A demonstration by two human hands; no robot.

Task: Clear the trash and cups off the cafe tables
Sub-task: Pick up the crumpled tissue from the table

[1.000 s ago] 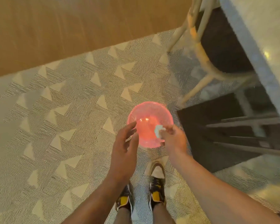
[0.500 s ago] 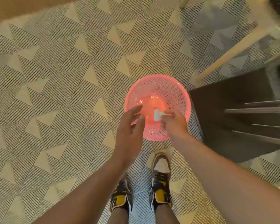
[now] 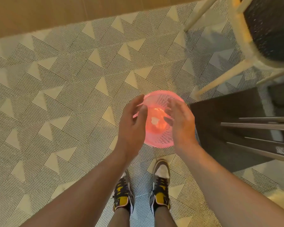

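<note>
A pink perforated plastic bin stands on the patterned floor just ahead of my feet. A small white scrap of trash lies on its bottom. My left hand hovers over the bin's left rim with relaxed fingers and holds nothing. Over the right rim, my right hand is spread with straight fingers, also empty. Both hands hide parts of the rim.
A dark table base with metal bars stands close on the right of the bin. A pale wooden chair with a dark seat is at the upper right. A wooden wall panel runs along the top.
My right hand pinched the white scrap above the bin; it has let go and the scrap now lies inside. Both hands have opened over the rim.
</note>
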